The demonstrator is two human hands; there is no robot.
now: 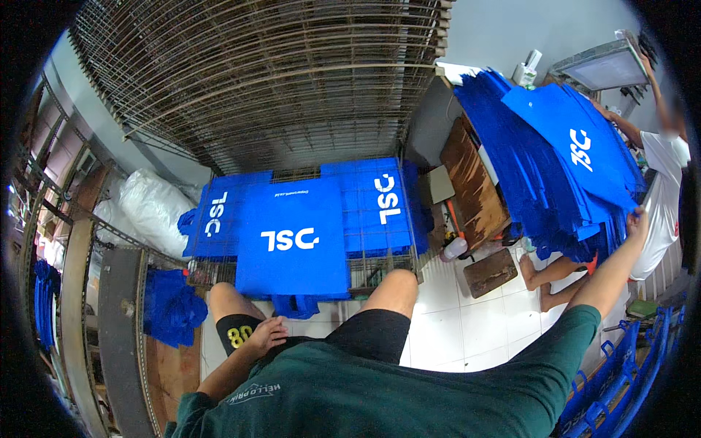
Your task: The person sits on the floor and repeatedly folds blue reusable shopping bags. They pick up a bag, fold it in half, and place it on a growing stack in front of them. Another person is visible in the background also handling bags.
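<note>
Right hand (638, 217) apparently grips blue bag stack (562, 157), slanting down-right

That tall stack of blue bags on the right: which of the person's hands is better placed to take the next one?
Probably the right hand: it is stretched out to the edge of the stack of blue bags. The left hand rests on the person's own thigh, far from that stack.
</note>
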